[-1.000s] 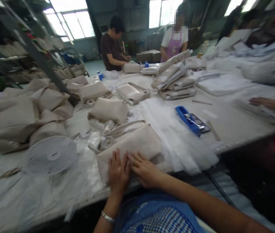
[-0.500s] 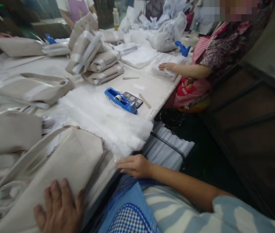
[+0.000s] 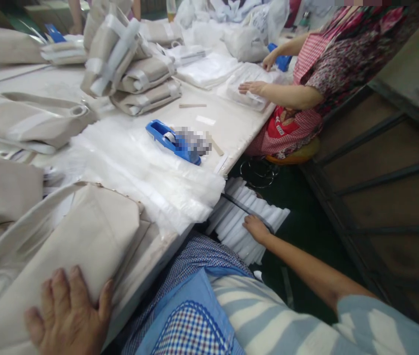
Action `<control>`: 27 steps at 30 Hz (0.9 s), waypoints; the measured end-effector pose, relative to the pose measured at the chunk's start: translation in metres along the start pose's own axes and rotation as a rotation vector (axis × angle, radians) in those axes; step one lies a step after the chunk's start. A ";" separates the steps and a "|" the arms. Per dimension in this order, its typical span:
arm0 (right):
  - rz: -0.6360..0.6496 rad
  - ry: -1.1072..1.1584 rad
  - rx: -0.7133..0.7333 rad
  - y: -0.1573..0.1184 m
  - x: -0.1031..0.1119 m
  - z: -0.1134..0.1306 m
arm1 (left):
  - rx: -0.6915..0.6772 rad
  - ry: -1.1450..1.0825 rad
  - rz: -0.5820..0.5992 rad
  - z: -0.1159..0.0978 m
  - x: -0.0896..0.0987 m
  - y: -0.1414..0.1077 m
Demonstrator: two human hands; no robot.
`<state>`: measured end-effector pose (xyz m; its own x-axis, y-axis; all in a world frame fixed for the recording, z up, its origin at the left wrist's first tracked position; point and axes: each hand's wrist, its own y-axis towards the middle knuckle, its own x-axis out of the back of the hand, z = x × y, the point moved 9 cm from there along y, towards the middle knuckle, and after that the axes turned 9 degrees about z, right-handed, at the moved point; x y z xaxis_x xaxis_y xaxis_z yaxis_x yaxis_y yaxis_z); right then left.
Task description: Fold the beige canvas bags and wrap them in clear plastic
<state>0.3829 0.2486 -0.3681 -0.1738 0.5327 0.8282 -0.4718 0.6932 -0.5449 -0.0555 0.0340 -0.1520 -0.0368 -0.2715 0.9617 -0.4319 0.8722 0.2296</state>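
Note:
My left hand [image 3: 71, 310] lies flat with fingers spread on a folded beige fabric bag [image 3: 98, 231] at the table's near edge. Below table height, my right hand [image 3: 257, 229] reaches to a stack of white rolled sheets [image 3: 239, 236] beside a dark metal bar [image 3: 244, 204]. Its fingers are a little bent over the rolls; I cannot make out a firm hold on any of them. A pile of thin white translucent sheets [image 3: 146, 172] spreads over the table edge between my hands.
A blue tape dispenser [image 3: 174, 143] stands on the white table [image 3: 213, 106], near a pale strip [image 3: 192, 105]. Folded beige bags [image 3: 146, 74] are stacked farther back. At right a co-worker in a red checked apron [image 3: 307, 61] has both hands near clear plastic packaging [image 3: 246, 91].
My right hand has left the table edge and gone down and right to the white rolls. My left hand stays on the bag. The co-worker's other hand now shows by a blue dispenser.

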 end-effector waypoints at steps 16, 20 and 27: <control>-0.553 0.811 0.130 -0.057 0.118 0.026 | -0.034 0.078 0.031 0.001 0.000 -0.002; -0.488 0.823 0.416 -0.093 0.187 0.103 | -0.044 0.182 0.191 0.011 -0.004 0.003; -0.629 0.097 1.096 -0.129 0.217 0.307 | -0.053 0.092 0.522 0.024 0.012 0.025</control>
<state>0.1402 0.1256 -0.0784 0.3819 0.3238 0.8656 -0.9236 0.0988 0.3705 -0.0886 0.0422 -0.1383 -0.1544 0.2385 0.9588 -0.3312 0.9018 -0.2777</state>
